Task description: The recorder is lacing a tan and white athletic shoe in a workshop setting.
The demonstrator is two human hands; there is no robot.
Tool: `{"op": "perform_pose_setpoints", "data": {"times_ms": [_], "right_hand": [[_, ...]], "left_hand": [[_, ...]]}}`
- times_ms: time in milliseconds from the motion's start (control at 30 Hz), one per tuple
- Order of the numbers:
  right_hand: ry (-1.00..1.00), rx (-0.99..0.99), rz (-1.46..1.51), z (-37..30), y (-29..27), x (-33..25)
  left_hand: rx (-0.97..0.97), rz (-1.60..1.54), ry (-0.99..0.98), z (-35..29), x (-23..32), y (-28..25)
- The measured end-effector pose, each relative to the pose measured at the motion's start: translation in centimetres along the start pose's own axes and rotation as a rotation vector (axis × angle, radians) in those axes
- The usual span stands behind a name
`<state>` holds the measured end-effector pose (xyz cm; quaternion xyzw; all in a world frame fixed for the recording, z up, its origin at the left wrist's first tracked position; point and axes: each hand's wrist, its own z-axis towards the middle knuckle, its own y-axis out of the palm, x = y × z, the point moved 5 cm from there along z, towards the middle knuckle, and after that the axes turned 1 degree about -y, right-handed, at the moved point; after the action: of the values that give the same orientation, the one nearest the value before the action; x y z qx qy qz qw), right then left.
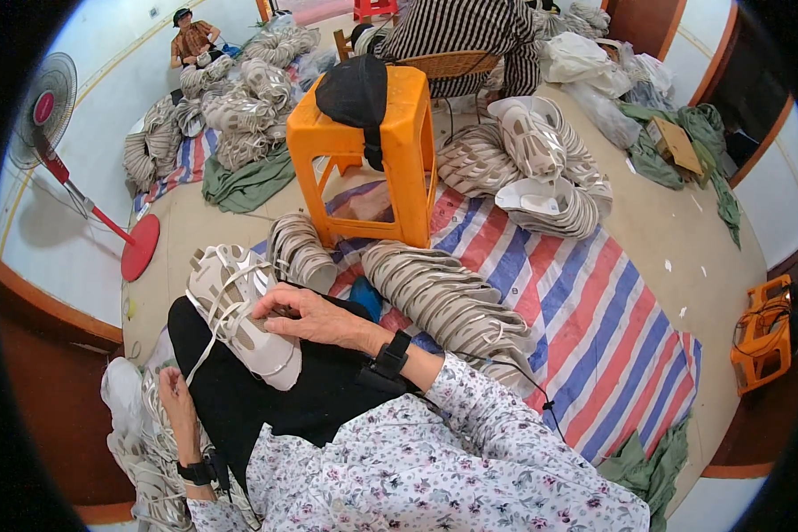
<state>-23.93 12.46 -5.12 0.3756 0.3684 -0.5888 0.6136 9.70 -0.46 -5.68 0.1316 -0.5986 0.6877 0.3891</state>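
Right fingers (281,298) half-curled on cream laced shoe upper (269,356), left fingers (167,385) curled; grips unclear

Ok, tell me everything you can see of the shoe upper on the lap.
The shoe upper is off-white with beige-grey patches, fabric-like, with a pale lace crisscrossing its front. No sole shows. It lies slanted on the black cloth over the lap, toe toward the picture's lower right. The right hand appears to touch it beside the lacing. A loose strand trails toward the left hand; whether that hand grips it is unclear.
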Motion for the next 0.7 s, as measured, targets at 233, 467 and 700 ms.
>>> {"op": "perform_pose_setpoints", "data": {"times_ms": [233,467,700], "right_hand": [[-0.016,0.019,-0.016,-0.3,-0.1,0.2],[0.002,-0.014,-0.057,-0.1,0.6,-0.6],[0.191,-0.050,0.053,-0.5,0.5,0.2]], "left_hand": [[-0.025,-0.049,-0.041,-0.1,1.4,0.3],[0.049,0.034,0.028,0.1,-2.3,-0.2],[0.053,-0.071,0.052,-0.4,1.1,0.5]]}}
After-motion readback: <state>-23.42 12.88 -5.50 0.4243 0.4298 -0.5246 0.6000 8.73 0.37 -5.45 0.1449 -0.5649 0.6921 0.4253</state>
